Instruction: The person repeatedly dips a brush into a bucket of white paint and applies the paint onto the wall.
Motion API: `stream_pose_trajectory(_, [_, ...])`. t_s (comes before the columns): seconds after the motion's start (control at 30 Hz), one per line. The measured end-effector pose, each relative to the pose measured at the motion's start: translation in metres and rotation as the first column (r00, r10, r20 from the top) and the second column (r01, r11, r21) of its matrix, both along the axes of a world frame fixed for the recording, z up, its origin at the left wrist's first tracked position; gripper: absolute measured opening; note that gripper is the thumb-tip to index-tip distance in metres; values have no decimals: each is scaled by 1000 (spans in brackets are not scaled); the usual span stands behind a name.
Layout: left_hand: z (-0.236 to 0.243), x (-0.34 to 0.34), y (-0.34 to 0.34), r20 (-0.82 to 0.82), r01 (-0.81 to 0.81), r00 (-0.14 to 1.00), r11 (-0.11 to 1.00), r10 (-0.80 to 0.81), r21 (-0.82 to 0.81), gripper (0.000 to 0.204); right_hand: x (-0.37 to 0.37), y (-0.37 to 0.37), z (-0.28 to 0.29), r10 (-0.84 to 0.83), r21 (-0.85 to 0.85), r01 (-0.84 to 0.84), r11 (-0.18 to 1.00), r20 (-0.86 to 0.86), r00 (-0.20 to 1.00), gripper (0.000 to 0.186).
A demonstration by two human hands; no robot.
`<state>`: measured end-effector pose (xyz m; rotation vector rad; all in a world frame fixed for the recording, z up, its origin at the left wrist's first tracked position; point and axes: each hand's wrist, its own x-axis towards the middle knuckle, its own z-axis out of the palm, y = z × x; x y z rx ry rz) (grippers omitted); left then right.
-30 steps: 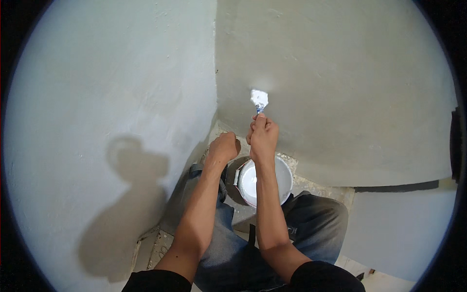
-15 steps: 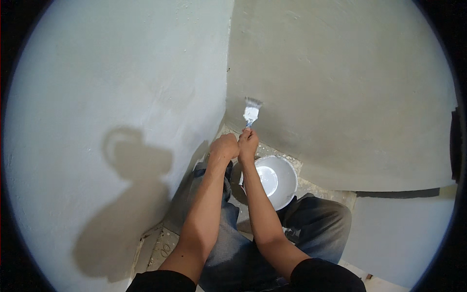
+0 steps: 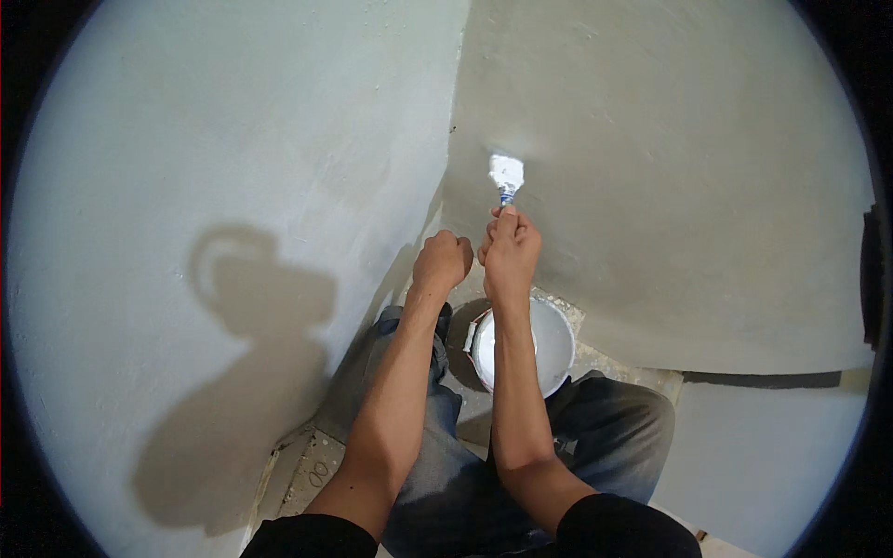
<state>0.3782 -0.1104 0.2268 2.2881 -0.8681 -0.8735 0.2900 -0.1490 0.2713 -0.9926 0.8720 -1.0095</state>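
Note:
A paintbrush (image 3: 506, 173), its head coated white, is gripped by the handle in my right hand (image 3: 511, 258). Its bristles meet the grey-beige wall (image 3: 651, 186) just right of the corner. My left hand (image 3: 443, 260) is curled into a fist a little to the left, apart from the brush, with nothing sticking out of it. Below my right hand stands a round white bucket (image 3: 556, 346) holding white paint; my right forearm covers part of it.
The paler wall (image 3: 233, 139) rises on my left and carries my shadow. My bent knees, in dark jeans (image 3: 619, 423), flank the bucket. Spattered floor (image 3: 591, 349) shows by the wall's foot. A dark strip (image 3: 763, 380) runs along the lower edge at right.
My right hand has moved up and slightly right, taking the brush higher on the wall. My left hand has risen a little, and a gap has opened between the hands.

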Motion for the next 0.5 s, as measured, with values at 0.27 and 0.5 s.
stream_pose_trajectory(0.27, [-4, 8, -2, -343, -260, 927, 920, 153, -292, 39, 15, 3, -40, -137, -363, 51, 930, -214, 967, 30])
stream_pose_trajectory(0.5, [12, 1, 3, -49, -195, 980, 978, 192, -72, 42, 36, -4, -156, -230, -343, 61, 937, -478, 847, 33])
